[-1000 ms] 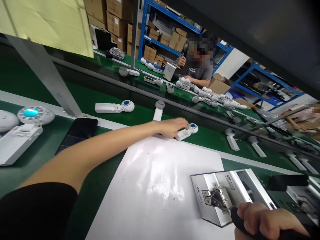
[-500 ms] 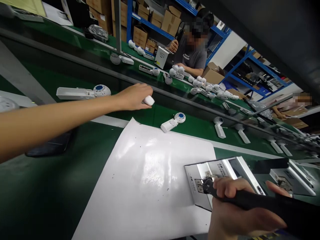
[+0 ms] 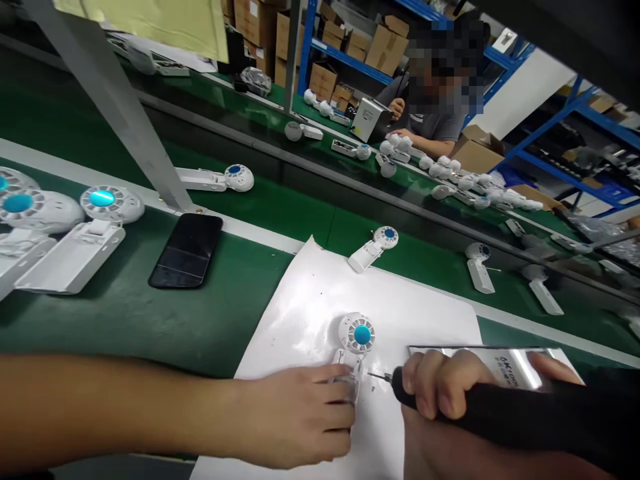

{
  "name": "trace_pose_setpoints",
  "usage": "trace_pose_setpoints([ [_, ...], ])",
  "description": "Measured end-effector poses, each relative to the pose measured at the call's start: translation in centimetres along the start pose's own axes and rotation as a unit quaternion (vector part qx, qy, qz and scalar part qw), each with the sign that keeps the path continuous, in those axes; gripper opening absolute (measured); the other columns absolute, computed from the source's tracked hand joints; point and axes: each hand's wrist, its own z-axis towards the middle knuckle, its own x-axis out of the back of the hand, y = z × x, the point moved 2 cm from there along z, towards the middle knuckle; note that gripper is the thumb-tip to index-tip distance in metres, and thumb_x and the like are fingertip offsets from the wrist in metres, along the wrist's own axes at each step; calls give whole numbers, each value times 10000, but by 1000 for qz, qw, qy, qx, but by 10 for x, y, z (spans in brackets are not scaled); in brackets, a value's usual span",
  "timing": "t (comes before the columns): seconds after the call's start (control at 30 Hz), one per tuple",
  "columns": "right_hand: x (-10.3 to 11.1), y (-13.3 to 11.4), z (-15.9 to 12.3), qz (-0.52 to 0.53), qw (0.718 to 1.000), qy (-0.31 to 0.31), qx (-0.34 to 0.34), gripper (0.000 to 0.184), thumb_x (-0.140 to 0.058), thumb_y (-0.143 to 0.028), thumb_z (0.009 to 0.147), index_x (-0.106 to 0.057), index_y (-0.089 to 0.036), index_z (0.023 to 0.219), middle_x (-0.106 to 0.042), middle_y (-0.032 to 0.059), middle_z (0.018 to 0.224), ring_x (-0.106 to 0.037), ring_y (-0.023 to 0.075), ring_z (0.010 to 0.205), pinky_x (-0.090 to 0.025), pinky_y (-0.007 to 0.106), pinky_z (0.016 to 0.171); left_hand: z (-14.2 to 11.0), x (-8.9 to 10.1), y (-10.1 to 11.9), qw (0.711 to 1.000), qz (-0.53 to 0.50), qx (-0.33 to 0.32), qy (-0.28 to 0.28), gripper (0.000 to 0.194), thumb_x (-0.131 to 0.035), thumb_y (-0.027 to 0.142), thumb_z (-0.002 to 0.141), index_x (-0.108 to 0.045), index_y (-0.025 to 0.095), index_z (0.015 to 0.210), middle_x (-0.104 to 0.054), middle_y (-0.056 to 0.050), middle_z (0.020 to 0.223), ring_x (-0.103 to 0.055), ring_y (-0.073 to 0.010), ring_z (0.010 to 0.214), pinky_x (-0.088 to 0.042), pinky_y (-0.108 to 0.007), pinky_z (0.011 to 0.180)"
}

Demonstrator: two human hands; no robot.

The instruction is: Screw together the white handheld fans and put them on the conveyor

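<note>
A white handheld fan [image 3: 357, 333] with a round slotted head and blue centre lies on the white sheet [image 3: 290, 333]. My left hand [image 3: 305, 413] is closed over its handle, with the fingers hiding most of it. In my right hand [image 3: 450, 383] is a black electric screwdriver [image 3: 520, 417]. Its thin bit points left and ends close beside the fan's handle; I cannot tell whether it touches. Behind the right hand stands a silver screw feeder [image 3: 520, 367], partly covered by the hand.
Several white fans [image 3: 75, 247] and a black phone [image 3: 187, 251] lie on the left of the green bench. More fans [image 3: 373, 249] rest along the green belt behind the sheet. A grey metal post [image 3: 115, 107] rises at left. Across the belt sits a co-worker [image 3: 435, 127].
My left hand has come back from over the belt to the sheet with the fan. The screwdriver has moved left from the screw feeder to the fan. The view has shifted left.
</note>
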Motion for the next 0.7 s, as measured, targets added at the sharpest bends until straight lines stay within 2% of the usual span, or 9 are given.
trace_pose_setpoints([
  [0.07,-21,8,-1,50,999,-19,-9,628,-345,-884,925,-477,-415,1322,-494,-123,560,-350,126,351,-397,306,385,-1,2,2,1000,-7,-2,4,119,-644,173,989,-697,192,884,-660,-57,940,-595,-213,913,-452,-399,1151],
  [0.13,-33,18,-4,73,997,-28,-17,623,-412,-883,908,-493,-390,1280,-517,-126,561,-369,120,358,-405,297,403,-1,2,3,1000,-22,-12,7,122,-650,181,964,-690,193,850,-655,-67,925,-588,-214,904,-491,-359,1065],
  [0.27,-33,32,-6,62,998,-18,-9,633,-433,-876,907,-490,-363,1273,-520,-123,560,-365,114,364,-407,289,421,-1,-2,1,999,-38,-9,-7,70,-691,222,922,-692,193,859,-662,-77,937,-590,-219,921,-514,-346,948],
  [0.5,-43,45,-9,67,996,-23,-63,571,-628,-793,876,-450,-326,1152,-505,-133,553,-365,115,375,-396,275,417,0,-5,1,997,-50,5,-50,114,-760,284,863,-713,202,927,-696,-51,951,-583,-213,924,-520,-377,937],
  [0.7,-48,59,-21,33,999,-24,-34,488,-539,-711,957,-405,-313,1207,-478,-133,586,-362,102,404,-370,260,433,2,-3,2,996,-67,20,-63,246,-826,325,800,-684,190,948,-684,-33,919,-589,-222,896,-517,-391,951],
])
